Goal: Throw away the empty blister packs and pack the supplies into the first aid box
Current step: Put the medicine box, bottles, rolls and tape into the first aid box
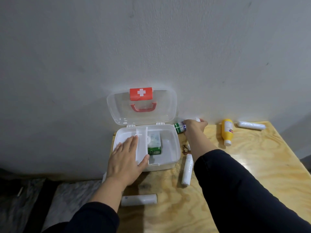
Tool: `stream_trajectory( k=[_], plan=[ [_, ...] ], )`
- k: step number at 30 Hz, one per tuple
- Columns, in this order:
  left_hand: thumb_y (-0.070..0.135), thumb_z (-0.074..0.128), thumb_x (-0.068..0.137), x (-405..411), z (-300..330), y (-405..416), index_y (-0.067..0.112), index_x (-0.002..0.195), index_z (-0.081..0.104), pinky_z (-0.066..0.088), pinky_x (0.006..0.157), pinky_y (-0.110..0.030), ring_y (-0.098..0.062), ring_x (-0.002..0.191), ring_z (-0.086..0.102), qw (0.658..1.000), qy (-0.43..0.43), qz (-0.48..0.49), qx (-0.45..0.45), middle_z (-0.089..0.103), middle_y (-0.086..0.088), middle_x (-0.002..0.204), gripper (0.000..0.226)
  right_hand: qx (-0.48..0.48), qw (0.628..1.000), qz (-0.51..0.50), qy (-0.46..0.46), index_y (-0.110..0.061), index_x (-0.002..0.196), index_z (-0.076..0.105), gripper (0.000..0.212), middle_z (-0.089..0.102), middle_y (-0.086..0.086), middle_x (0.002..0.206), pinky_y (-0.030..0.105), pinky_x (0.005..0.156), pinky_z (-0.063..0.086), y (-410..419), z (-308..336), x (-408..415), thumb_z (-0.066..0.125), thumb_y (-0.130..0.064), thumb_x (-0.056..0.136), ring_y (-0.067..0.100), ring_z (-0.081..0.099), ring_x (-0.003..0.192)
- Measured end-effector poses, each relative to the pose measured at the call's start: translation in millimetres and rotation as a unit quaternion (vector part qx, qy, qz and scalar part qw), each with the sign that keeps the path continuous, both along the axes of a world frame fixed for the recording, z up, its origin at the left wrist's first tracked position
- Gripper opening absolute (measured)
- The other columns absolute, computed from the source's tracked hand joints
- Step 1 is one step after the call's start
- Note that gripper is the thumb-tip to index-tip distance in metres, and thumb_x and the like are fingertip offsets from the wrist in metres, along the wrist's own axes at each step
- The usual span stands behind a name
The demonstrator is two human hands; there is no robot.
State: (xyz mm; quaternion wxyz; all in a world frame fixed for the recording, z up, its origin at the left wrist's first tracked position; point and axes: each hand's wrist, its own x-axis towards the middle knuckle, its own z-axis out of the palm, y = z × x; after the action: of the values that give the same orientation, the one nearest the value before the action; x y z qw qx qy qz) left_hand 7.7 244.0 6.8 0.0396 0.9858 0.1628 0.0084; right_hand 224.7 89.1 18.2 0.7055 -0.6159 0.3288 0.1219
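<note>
- Nearest the camera, two dark sleeves (pixel 235 190) reach forward over a pale plywood table (pixel 252 174).
- Near the front edge, a white gauze roll (pixel 139 200) lies on its side, clear of everything else.
- A step further in, a second white roll (pixel 187 170) lies lengthwise between the box and the right forearm, just beside the box's front right corner.
- The left hand (pixel 125 163) lies flat, fingers spread and extended, palm down on the clear inner tray (pixel 141 145) at the left of the first aid box (pixel 173 148); the thumb rests along the tray's front edge, and nothing is gripped.
- Inside the box, a green and white carton (pixel 154 149) sits near the middle, something clear resting on top of it; the right half of the box is bare plastic.
- Just off the box's right side there is a small brown scrap (pixel 185 148) on the wood; I cannot tell what it is.
- Further back, the right hand (pixel 195 126) is curled over a green and white tube-like item (pixel 180 127) lying by the box's rear right corner; fingers wrap the item's far end, so how firm the hold is I cannot tell.
- To the right, a yellow bottle (pixel 227 131) lies on its side, white cap pointing toward the camera.
- Beyond it, a third white roll (pixel 251 126) rests near the wall (pixel 151 47).
- At the back, the clear lid (pixel 116 111) stands open against the wall, red handle (pixel 143 107) and red cross label (pixel 141 93) facing us.
</note>
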Motion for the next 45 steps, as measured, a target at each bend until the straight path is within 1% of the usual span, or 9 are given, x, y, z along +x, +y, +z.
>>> stream_trajectory(
  k=[6, 13, 20, 22, 25, 28, 34, 39, 45],
  plan=[
    [0.064, 0.021, 0.090, 2.7, -1.2, 2.5, 0.019, 0.155, 0.010, 0.005, 0.121, -0.032, -0.013, 0.149, 0.013, 1.000, 0.007, 0.000, -0.008, 0.014, 0.003, 0.163, 0.079, -0.082, 0.985, 0.063, -0.139, -0.022, 0.120, 0.045, 0.058, 0.053, 0.000, 0.104, 0.021, 0.059, 0.048, -14.5, 1.4, -6.0, 0.071, 0.004, 0.075, 0.022, 0.058, 0.091],
    [0.067, 0.014, 0.086, 3.9, 0.2, 1.3, 0.018, 0.154, 0.012, 0.010, 0.122, -0.035, -0.016, 0.149, 0.017, 1.000, 0.014, 0.003, -0.022, 0.017, 0.001, 0.162, 0.084, -0.222, 0.909, 0.205, -0.286, -0.028, 0.122, 0.045, 0.059, 0.052, 0.000, 0.106, 0.050, 0.085, 0.056, -50.0, 45.4, -30.1, 0.072, -0.007, 0.074, 0.027, 0.064, 0.096],
    [0.068, 0.012, 0.084, 3.7, 7.1, -2.1, 0.015, 0.154, 0.015, 0.013, 0.122, -0.037, -0.018, 0.147, 0.021, 1.000, 0.008, -0.003, -0.024, 0.021, -0.002, 0.161, 0.087, -0.190, 0.869, 0.274, -0.365, -0.023, 0.123, 0.045, 0.059, 0.058, 0.008, 0.110, 0.043, 0.078, 0.060, -46.4, 87.7, -61.6, 0.074, -0.003, 0.076, 0.024, 0.067, 0.091],
    [0.068, 0.013, 0.085, 2.9, 8.9, -2.9, 0.015, 0.154, 0.015, 0.012, 0.121, -0.036, -0.018, 0.147, 0.021, 1.000, 0.008, -0.003, -0.024, 0.021, -0.002, 0.161, 0.086, -0.176, 0.863, 0.287, -0.377, -0.021, 0.122, 0.044, 0.059, 0.057, 0.004, 0.110, 0.040, 0.075, 0.061, -39.1, 90.5, -69.2, 0.075, -0.002, 0.075, 0.024, 0.068, 0.091],
    [0.067, 0.017, 0.087, 1.8, 9.6, -2.7, 0.015, 0.154, 0.014, 0.009, 0.121, -0.035, -0.018, 0.148, 0.020, 1.000, 0.008, 0.001, -0.030, 0.020, -0.002, 0.161, 0.084, -0.186, 0.849, 0.318, -0.378, -0.026, 0.120, 0.042, 0.061, 0.052, -0.005, 0.105, 0.022, 0.062, 0.060, -23.7, 84.3, -79.2, 0.075, -0.002, 0.075, 0.006, 0.064, 0.083],
    [0.067, 0.018, 0.087, 1.9, 10.2, -2.9, 0.015, 0.154, 0.014, 0.009, 0.122, -0.035, -0.019, 0.147, 0.020, 1.000, 0.004, 0.001, -0.031, 0.021, -0.003, 0.161, 0.084, -0.241, 0.827, 0.350, -0.369, -0.030, 0.121, 0.042, 0.061, 0.051, -0.005, 0.105, 0.035, 0.070, 0.061, -9.4, 67.7, -87.0, 0.073, -0.001, 0.076, 0.015, 0.063, 0.088],
    [0.067, 0.019, 0.087, 2.7, 9.7, -3.0, 0.016, 0.153, 0.016, 0.010, 0.121, -0.035, -0.020, 0.147, 0.023, 1.000, -0.005, -0.001, -0.029, 0.021, -0.003, 0.161, 0.084, -0.427, 0.703, 0.393, -0.411, -0.019, 0.118, 0.049, 0.048, 0.058, 0.004, 0.118, 0.030, 0.058, 0.047, 10.9, 37.3, -95.5, 0.067, -0.002, 0.077, 0.025, 0.060, 0.078],
    [0.066, 0.019, 0.085, 0.6, 7.9, -3.6, 0.017, 0.153, 0.017, 0.010, 0.121, -0.035, -0.020, 0.146, 0.023, 0.999, -0.006, 0.003, -0.037, 0.022, -0.002, 0.160, 0.084, -0.489, 0.635, 0.465, -0.376, -0.013, 0.109, 0.056, 0.036, 0.057, 0.006, 0.111, 0.038, 0.068, 0.052, 13.7, 34.4, -91.6, 0.065, 0.000, 0.076, 0.030, 0.061, 0.085],
    [0.066, 0.017, 0.086, 1.5, 7.4, -2.3, 0.016, 0.154, 0.014, 0.010, 0.121, -0.035, -0.019, 0.148, 0.020, 0.999, -0.001, -0.003, -0.037, 0.020, -0.002, 0.161, 0.084, -0.445, 0.653, 0.495, -0.361, -0.011, 0.118, 0.057, 0.044, 0.055, 0.011, 0.115, 0.039, 0.079, 0.052, 16.1, 35.8, -86.1, 0.063, 0.003, 0.076, 0.031, 0.059, 0.096]
  ],
)
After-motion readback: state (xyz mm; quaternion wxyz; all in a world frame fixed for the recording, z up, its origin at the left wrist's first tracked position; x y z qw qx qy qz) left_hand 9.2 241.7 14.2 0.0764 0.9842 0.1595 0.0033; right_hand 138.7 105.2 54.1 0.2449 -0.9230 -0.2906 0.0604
